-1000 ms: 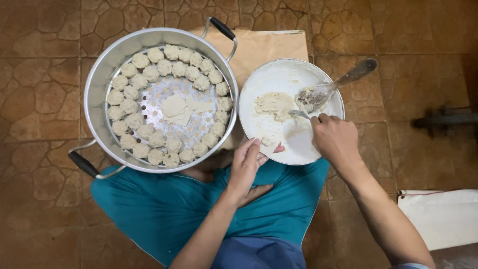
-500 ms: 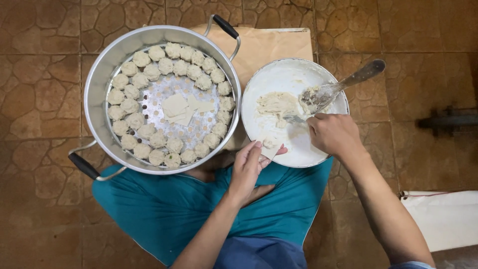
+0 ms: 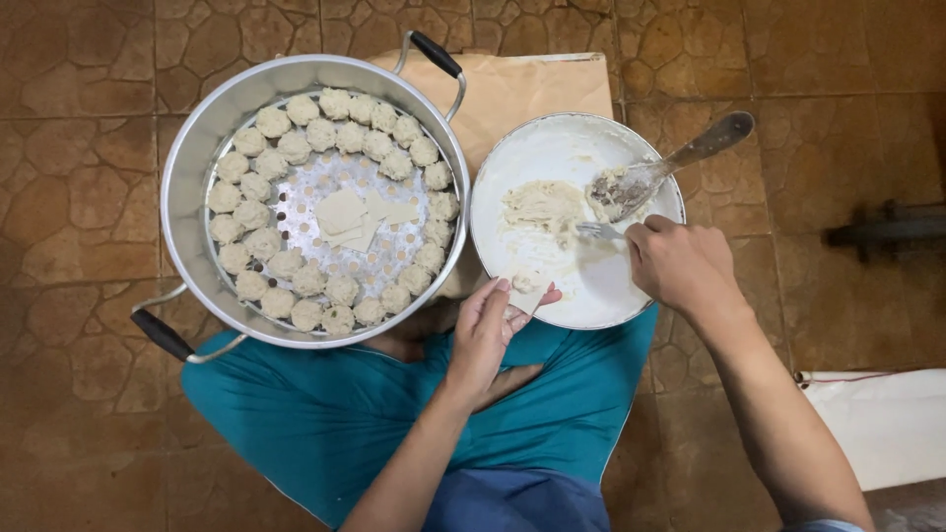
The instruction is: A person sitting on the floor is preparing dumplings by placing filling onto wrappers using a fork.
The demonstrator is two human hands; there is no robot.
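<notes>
At frame centre, left hand (image 3: 490, 330) cupped a wrapper (image 3: 527, 293); right hand (image 3: 680, 264) gripped a fork (image 3: 601, 231) over filling (image 3: 540, 205); filling step, scooping likely next.

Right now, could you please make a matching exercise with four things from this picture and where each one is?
Things:
1. left hand
2. right hand
3. spoon
4. flat wrappers

Places or states:
A. lying in the middle of the steamer tray, ringed by dumplings
B. resting in the white bowl, handle pointing over the rim
C. holding a wrapper with filling by the bowl's near rim
D. gripping a fork in the bowl's filling

Pairs: 1-C, 2-D, 3-B, 4-A
</notes>
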